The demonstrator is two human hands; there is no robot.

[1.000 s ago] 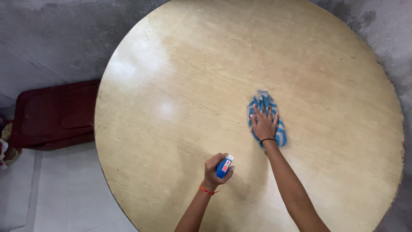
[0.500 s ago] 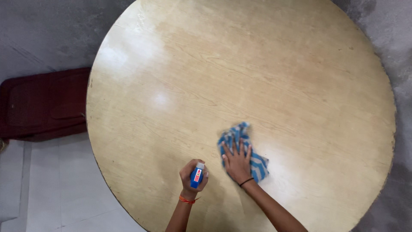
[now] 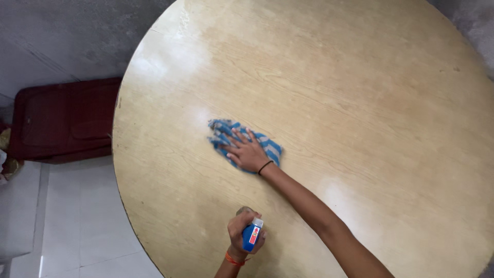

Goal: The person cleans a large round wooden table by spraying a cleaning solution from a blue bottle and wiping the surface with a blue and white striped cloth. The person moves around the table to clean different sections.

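**Fingers spread on the cloth, now further left across the worktop**

Fingers (image 3: pixel 237 140) of the right hand (image 3: pixel 248 152) lie spread wide and flat on a blue-and-white striped cloth (image 3: pixel 224 135), pressing it to the wood. Half a second ago that cloth sat close in, just beside the other hand; a second ago it was out to the right. So the cloth has swept back and across, which reads as wiping strokes covering the surface patch by patch.

Below and near those fingers, the left hand (image 3: pixel 245 235) is closed around a small blue bottle (image 3: pixel 252 234) with a white cap, held above the near edge, as it was before.

Under both lies a round, pale wooden worktop (image 3: pixel 360 92), glossy with window glare to the upper left of the cloth. Beyond its left rim, a dark red mat (image 3: pixel 62 121) lies on the floor, with grey concrete above it and pale tiles (image 3: pixel 77 221) below it.
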